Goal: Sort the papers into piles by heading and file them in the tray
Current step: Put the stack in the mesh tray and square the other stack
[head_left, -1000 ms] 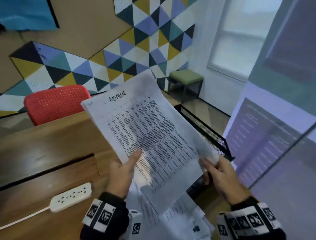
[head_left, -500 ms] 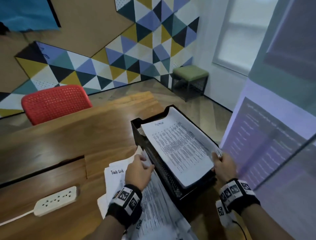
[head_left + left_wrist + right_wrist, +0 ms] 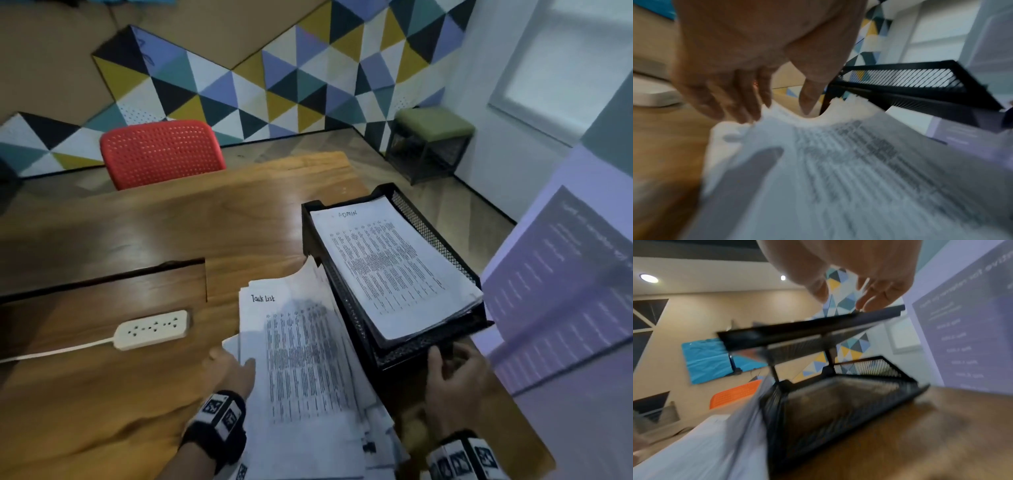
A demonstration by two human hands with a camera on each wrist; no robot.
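Observation:
A black mesh two-tier tray (image 3: 346, 294) stands at the table's right end. In its top tier lies a stack of papers headed "Admin" (image 3: 387, 267). Left of the tray, a loose pile headed "Task List" (image 3: 301, 359) lies on the table, its right side leaning against the tray. My left hand (image 3: 236, 363) rests at that pile's left edge, thumb on the top sheet; in the left wrist view my left hand (image 3: 781, 107) touches the pile (image 3: 859, 170) with relaxed fingers. My right hand (image 3: 445, 359) is at the tray's front, fingers loosely bent, holding nothing. In the right wrist view its fingertips (image 3: 875, 301) hover at the top tier's front lip.
A white power strip (image 3: 152, 329) with its cord lies left of the pile, beside a slot (image 3: 102, 277) in the wooden table (image 3: 171, 222). A red chair (image 3: 161, 152) stands behind the table, a green stool (image 3: 435, 125) by the far wall. A purple panel (image 3: 565, 291) is close on the right.
The Admin sheet, held up in both hands, went into the top tier. My right hand let it go and dropped to the tray's front. My left hand moved to the Task List pile.

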